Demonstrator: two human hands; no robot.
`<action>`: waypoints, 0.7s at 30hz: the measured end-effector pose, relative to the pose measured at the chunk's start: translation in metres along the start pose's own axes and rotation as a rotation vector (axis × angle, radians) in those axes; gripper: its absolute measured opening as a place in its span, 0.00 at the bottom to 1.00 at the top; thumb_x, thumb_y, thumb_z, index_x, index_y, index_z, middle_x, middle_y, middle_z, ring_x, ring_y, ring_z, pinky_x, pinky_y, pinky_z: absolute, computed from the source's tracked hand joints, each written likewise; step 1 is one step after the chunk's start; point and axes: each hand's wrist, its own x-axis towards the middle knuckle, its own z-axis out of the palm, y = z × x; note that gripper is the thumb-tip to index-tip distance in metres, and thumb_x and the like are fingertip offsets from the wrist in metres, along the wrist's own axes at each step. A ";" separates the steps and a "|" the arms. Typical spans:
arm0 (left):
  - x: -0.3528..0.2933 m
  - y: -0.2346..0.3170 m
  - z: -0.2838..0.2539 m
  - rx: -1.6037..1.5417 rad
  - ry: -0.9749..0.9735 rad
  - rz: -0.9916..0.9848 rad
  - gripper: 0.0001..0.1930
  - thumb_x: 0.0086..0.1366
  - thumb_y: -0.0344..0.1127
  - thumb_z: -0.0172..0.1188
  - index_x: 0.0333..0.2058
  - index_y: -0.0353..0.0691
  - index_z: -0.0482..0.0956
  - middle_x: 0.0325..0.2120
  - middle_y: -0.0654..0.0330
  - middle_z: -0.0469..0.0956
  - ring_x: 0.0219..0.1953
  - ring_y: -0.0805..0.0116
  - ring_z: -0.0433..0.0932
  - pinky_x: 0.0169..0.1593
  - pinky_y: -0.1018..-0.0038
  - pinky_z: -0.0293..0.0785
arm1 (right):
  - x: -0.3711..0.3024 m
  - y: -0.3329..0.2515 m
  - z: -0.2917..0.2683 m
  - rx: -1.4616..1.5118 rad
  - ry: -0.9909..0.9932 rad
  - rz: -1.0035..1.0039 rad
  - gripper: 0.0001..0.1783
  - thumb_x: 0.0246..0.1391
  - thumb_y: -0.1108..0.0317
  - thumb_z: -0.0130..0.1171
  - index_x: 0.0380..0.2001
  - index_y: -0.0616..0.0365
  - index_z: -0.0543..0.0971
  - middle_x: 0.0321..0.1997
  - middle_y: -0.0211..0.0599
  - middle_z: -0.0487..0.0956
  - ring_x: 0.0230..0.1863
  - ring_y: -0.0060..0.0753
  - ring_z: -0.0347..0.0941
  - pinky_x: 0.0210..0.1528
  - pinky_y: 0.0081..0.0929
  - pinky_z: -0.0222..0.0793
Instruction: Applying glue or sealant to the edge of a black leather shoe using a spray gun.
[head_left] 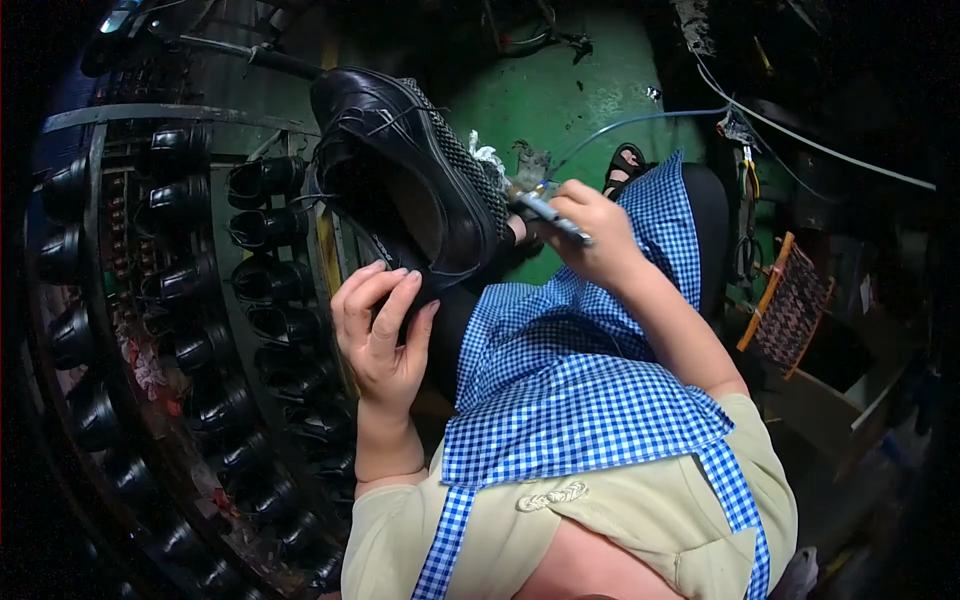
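Note:
A black leather lace-up shoe (pixel 462 225) lies before me, its opening turned up and its laces loose. A dark patterned band runs along its right side. My left hand (pixel 378 325) is at the shoe's lower left edge, fingers bent, thumb apart; the fingertips look to rest against the leather, not wrapped round it. My right hand (pixel 595 235) is closed round a grey metal hand tool (pixel 556 218), with a thin blue hose (pixel 640 118) running from near it. The tool's front end points at the shoe's right side; whether it touches cannot be told.
To the left, racks (pixel 95 150) hold many black shoes (pixel 265 228) in rows. A metal rod (pixel 250 55) reaches toward the shoe's toe. My checked apron (pixel 590 405) covers my lap. On the right are yellow-handled pliers (pixel 748 175) and a woven seat with a wooden frame (pixel 790 305).

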 end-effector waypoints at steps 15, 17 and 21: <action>-0.004 -0.013 0.001 -0.075 0.056 -0.024 0.26 0.52 0.21 0.77 0.49 0.52 0.85 0.44 0.63 0.80 0.54 0.56 0.78 0.56 0.63 0.78 | 0.038 -0.053 -0.056 0.297 -0.070 -0.071 0.12 0.63 0.64 0.67 0.30 0.61 0.79 0.29 0.37 0.75 0.27 0.36 0.73 0.31 0.34 0.70; -0.004 -0.013 0.001 -0.088 0.056 -0.027 0.26 0.52 0.21 0.77 0.49 0.53 0.85 0.44 0.64 0.80 0.54 0.57 0.78 0.56 0.64 0.78 | 0.040 -0.052 -0.053 0.335 -0.070 -0.063 0.12 0.63 0.65 0.67 0.30 0.60 0.79 0.29 0.38 0.75 0.27 0.37 0.73 0.31 0.33 0.70; -0.005 -0.014 0.002 -0.104 0.060 -0.037 0.25 0.52 0.22 0.77 0.48 0.53 0.86 0.44 0.64 0.81 0.53 0.57 0.78 0.55 0.65 0.78 | 0.044 -0.052 -0.049 0.314 -0.071 -0.072 0.11 0.62 0.65 0.68 0.30 0.60 0.79 0.29 0.38 0.75 0.26 0.38 0.73 0.31 0.33 0.69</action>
